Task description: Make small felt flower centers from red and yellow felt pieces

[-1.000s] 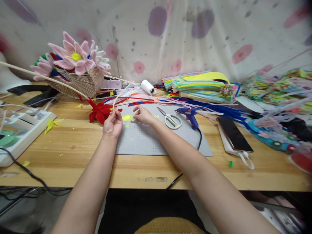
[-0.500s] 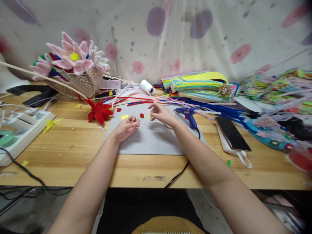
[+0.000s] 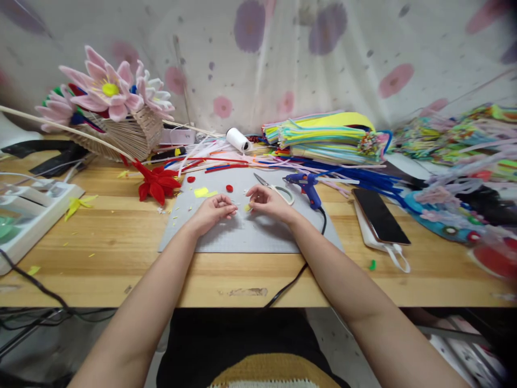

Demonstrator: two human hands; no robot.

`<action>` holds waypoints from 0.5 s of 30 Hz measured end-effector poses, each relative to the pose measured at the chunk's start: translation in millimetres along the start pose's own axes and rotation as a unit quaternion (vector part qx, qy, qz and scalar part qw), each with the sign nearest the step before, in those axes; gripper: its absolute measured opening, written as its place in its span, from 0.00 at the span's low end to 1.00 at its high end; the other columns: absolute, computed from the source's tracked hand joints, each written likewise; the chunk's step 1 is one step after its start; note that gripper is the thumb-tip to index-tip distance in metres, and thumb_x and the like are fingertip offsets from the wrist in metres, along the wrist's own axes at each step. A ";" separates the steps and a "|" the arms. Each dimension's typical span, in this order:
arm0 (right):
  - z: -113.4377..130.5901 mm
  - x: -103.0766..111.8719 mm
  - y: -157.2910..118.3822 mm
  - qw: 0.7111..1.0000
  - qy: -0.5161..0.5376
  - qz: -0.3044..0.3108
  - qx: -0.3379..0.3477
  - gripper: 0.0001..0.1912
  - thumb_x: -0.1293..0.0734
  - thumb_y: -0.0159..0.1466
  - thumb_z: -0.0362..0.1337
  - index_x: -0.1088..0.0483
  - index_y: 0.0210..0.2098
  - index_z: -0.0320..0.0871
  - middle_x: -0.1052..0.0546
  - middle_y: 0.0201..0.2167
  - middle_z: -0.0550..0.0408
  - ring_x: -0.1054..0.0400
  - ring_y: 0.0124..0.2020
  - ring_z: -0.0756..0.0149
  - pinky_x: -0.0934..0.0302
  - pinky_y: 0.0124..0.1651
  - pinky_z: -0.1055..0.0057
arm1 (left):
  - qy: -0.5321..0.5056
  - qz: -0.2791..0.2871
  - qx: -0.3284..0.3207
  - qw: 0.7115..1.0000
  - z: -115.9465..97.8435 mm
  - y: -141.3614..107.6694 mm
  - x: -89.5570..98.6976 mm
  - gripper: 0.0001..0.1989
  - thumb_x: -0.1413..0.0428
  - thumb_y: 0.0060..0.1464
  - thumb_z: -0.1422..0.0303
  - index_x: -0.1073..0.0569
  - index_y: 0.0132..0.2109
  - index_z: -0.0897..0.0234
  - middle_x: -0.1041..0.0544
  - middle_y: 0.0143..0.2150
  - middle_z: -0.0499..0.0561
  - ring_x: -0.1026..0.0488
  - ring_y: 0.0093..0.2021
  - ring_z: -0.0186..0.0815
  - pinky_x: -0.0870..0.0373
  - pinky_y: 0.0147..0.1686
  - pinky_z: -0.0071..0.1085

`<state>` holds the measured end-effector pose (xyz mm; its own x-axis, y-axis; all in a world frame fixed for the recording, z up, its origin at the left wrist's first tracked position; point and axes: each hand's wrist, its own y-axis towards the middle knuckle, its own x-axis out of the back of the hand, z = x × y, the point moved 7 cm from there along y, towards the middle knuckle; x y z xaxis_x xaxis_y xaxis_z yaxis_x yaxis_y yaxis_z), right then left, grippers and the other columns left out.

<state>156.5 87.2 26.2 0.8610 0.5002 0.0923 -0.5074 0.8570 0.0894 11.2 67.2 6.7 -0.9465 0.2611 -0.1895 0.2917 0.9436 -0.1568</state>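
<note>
My left hand point(image 3: 216, 213) is over the left half of the grey cutting mat point(image 3: 283, 243). Its thumb and fingers are pinched together, and a thin whitish strand sticks out at the tips, too fine to name surely. Facing it across a small gap, my right hand point(image 3: 269, 203) pinches a small yellow piece point(image 3: 247, 207) at its fingertips. Scissors point(image 3: 284, 193) lie just behind the right hand. Two small red pieces, one of them a red oval piece point(image 3: 229, 188), and a yellow scrap point(image 3: 201, 192) rest on the mat beyond the left hand.
A blue glue gun point(image 3: 306, 187) stands right of the mat, its cord running to the table's front edge. At left are a red flower point(image 3: 157, 183) and a power strip point(image 3: 44, 215). Pipe cleaner bundles point(image 3: 327, 137) line the back. A phone point(image 3: 379, 215) lies at right.
My right hand has come down toward me with the yellow piece, nearer to the level of my left hand. The scissors behind it now show more fully. The view has shifted slightly.
</note>
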 end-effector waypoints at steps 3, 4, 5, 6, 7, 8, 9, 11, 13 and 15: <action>-2.5 -9.1 -0.4 1.000 0.009 0.010 -0.006 0.14 0.31 0.49 0.34 0.35 0.35 0.42 0.32 0.23 0.63 0.35 0.24 0.76 0.34 0.31 0.74 | 0.019 -0.012 -0.011 1.000 -1.1 0.2 0.3 0.18 0.35 0.38 0.65 0.36 0.33 0.65 0.26 0.25 0.45 0.28 0.27 0.28 0.39 0.25 0.23; -3.3 -12.3 -0.4 1.000 0.016 0.014 -0.009 0.14 0.31 0.49 0.34 0.35 0.35 0.42 0.32 0.23 0.64 0.35 0.24 0.76 0.34 0.31 0.74 | 0.024 -0.012 -0.012 1.000 -1.6 0.1 -0.1 0.19 0.35 0.37 0.65 0.36 0.33 0.64 0.26 0.25 0.45 0.28 0.26 0.28 0.39 0.25 0.23; -4.0 -15.1 -0.4 0.999 0.024 0.017 -0.013 0.14 0.31 0.49 0.34 0.35 0.35 0.42 0.32 0.23 0.64 0.35 0.24 0.75 0.34 0.32 0.73 | 0.029 -0.013 -0.014 0.999 -2.4 0.0 -0.5 0.19 0.35 0.37 0.65 0.36 0.32 0.64 0.26 0.25 0.45 0.28 0.26 0.28 0.39 0.25 0.24; -4.6 -17.5 -0.3 0.999 0.032 0.019 -0.017 0.14 0.31 0.49 0.34 0.35 0.35 0.42 0.32 0.23 0.64 0.35 0.24 0.75 0.34 0.32 0.73 | 0.031 -0.015 -0.018 0.999 -3.5 -0.1 -0.6 0.19 0.35 0.36 0.65 0.37 0.32 0.64 0.26 0.25 0.45 0.28 0.26 0.29 0.38 0.25 0.24; -5.2 -19.2 -0.2 0.999 0.040 0.019 -0.021 0.14 0.31 0.49 0.34 0.35 0.35 0.42 0.32 0.23 0.63 0.34 0.25 0.75 0.33 0.33 0.72 | 0.033 -0.020 -0.024 0.999 -4.8 -0.2 -0.5 0.19 0.35 0.36 0.64 0.37 0.32 0.64 0.26 0.25 0.45 0.28 0.27 0.29 0.38 0.25 0.24; -5.7 -20.4 -0.2 0.998 0.047 0.019 -0.025 0.14 0.31 0.49 0.35 0.34 0.35 0.41 0.32 0.23 0.63 0.34 0.25 0.75 0.33 0.34 0.72 | 0.034 -0.025 -0.031 0.999 -6.2 -0.3 -0.3 0.20 0.35 0.36 0.64 0.37 0.32 0.64 0.25 0.25 0.46 0.28 0.27 0.29 0.38 0.25 0.24; -6.3 -21.1 -0.3 0.998 0.052 0.019 -0.029 0.14 0.31 0.48 0.35 0.34 0.34 0.41 0.32 0.23 0.63 0.34 0.25 0.75 0.33 0.34 0.71 | 0.035 -0.032 -0.037 0.998 -7.5 -0.5 0.1 0.20 0.35 0.35 0.64 0.37 0.31 0.64 0.25 0.26 0.46 0.28 0.27 0.29 0.38 0.25 0.24; -7.7 -21.6 -0.6 0.997 0.060 0.021 -0.036 0.14 0.30 0.48 0.35 0.33 0.34 0.41 0.32 0.22 0.63 0.34 0.25 0.75 0.33 0.35 0.71 | 0.036 -0.041 -0.044 0.998 -8.8 -0.6 0.5 0.20 0.35 0.35 0.64 0.37 0.31 0.64 0.25 0.26 0.46 0.28 0.27 0.29 0.38 0.26 0.24; -9.1 -21.5 -1.0 0.997 0.065 0.024 -0.042 0.14 0.30 0.48 0.35 0.33 0.34 0.41 0.32 0.22 0.64 0.34 0.25 0.74 0.33 0.35 0.70 | 0.033 -0.043 -0.045 0.998 -8.8 -0.6 0.6 0.20 0.34 0.34 0.64 0.37 0.31 0.64 0.25 0.26 0.46 0.28 0.27 0.29 0.38 0.26 0.24; -10.0 -20.7 -1.2 0.997 0.058 0.024 -0.041 0.13 0.31 0.48 0.34 0.33 0.34 0.42 0.31 0.21 0.64 0.34 0.25 0.74 0.34 0.35 0.71 | 0.027 -0.043 -0.046 0.998 -8.5 -0.4 1.1 0.20 0.34 0.34 0.64 0.37 0.30 0.64 0.25 0.26 0.46 0.28 0.26 0.29 0.38 0.25 0.24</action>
<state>139.7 77.1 14.3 0.8366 0.5475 -0.0203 -0.5475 0.8368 0.0051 8.9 68.9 14.7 -0.9745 0.1859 -0.1259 0.1968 0.9772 -0.0802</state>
